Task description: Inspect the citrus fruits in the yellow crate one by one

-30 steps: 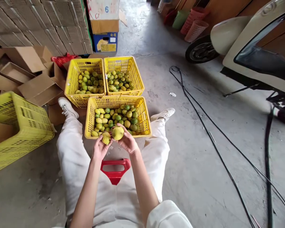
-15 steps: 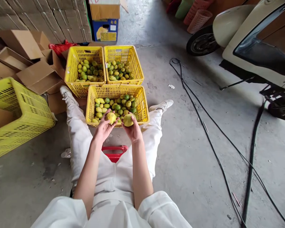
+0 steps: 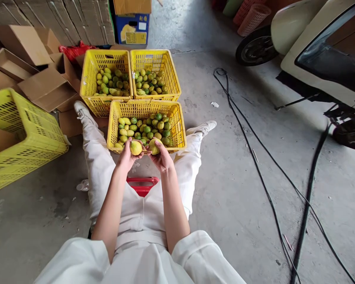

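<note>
The two hands are closer together than half a second ago, their fingertips nearly meeting. The left hand [image 3: 126, 157] curls around one yellow fruit [image 3: 135, 148]; the right hand [image 3: 163, 159] grasps another, greener-yellow fruit [image 3: 155, 146]. Both are over the near rim of the near crate [image 3: 136, 107], hiding part of it. Two far crates of fruit, left [image 3: 106, 106] and right [image 3: 157, 97], stand behind; a larger crate [image 3: 44, 130] is at left.

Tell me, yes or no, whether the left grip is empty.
No, the left grip holds a yellow fruit.
</note>
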Demonstrator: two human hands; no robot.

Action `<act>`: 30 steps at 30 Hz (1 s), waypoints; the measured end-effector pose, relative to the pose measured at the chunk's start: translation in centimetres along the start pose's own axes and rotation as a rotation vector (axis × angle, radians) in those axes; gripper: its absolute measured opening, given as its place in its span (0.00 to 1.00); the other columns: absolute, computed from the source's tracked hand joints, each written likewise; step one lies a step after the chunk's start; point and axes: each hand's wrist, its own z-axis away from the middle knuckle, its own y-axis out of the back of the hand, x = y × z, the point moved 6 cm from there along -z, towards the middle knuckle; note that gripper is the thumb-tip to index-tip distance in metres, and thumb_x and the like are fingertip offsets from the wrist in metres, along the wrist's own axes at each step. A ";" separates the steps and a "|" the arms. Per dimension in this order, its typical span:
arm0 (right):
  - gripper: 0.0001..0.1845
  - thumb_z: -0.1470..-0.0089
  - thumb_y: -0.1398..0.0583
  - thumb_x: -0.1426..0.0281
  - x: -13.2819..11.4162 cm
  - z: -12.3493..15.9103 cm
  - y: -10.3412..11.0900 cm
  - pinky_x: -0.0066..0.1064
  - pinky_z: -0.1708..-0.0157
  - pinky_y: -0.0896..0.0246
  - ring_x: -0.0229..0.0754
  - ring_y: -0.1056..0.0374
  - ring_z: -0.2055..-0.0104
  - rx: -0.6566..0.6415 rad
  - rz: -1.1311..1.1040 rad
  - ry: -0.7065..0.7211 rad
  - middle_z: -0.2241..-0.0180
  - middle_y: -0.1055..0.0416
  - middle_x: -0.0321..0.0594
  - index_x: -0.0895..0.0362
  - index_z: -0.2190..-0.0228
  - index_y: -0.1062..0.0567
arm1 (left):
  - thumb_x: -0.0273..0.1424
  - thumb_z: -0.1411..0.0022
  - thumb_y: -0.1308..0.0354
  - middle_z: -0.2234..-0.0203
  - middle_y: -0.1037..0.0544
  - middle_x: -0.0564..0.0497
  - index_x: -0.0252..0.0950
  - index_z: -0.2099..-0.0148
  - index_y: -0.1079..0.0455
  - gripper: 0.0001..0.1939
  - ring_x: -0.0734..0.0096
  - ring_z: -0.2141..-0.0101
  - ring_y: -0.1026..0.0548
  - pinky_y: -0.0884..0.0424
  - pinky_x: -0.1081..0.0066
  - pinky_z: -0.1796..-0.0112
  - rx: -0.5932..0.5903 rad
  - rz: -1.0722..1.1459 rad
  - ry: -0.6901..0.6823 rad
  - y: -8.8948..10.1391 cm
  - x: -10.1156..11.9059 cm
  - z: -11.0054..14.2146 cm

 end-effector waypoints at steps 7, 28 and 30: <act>0.16 0.47 0.39 0.64 -0.8 0.3 -0.6 0.45 0.56 0.25 0.49 0.27 0.49 -0.060 -0.044 0.058 0.56 0.24 0.38 0.49 0.56 0.29 | 0.37 0.35 0.45 0.70 0.20 0.48 0.34 0.59 0.30 0.11 0.71 0.71 0.20 0.22 0.73 0.70 0.023 0.105 0.001 0.3 0.5 0.5; 0.18 0.48 0.41 0.64 -3.2 1.4 -0.5 0.43 0.52 0.28 0.46 0.30 0.46 -0.085 0.104 0.246 0.49 0.27 0.37 0.49 0.54 0.28 | 0.32 0.42 0.39 0.63 0.20 0.47 0.37 0.52 0.33 0.16 0.66 0.65 0.19 0.23 0.72 0.66 -0.085 0.123 -0.070 0.2 1.4 0.8; 0.17 0.50 0.37 0.62 -3.2 1.7 -0.6 0.41 0.52 0.27 0.45 0.29 0.48 -0.081 0.101 0.245 0.53 0.25 0.35 0.48 0.57 0.26 | 0.34 0.45 0.34 0.66 0.21 0.48 0.37 0.55 0.34 0.17 0.69 0.70 0.20 0.24 0.74 0.70 -0.069 0.120 -0.100 0.4 1.4 0.8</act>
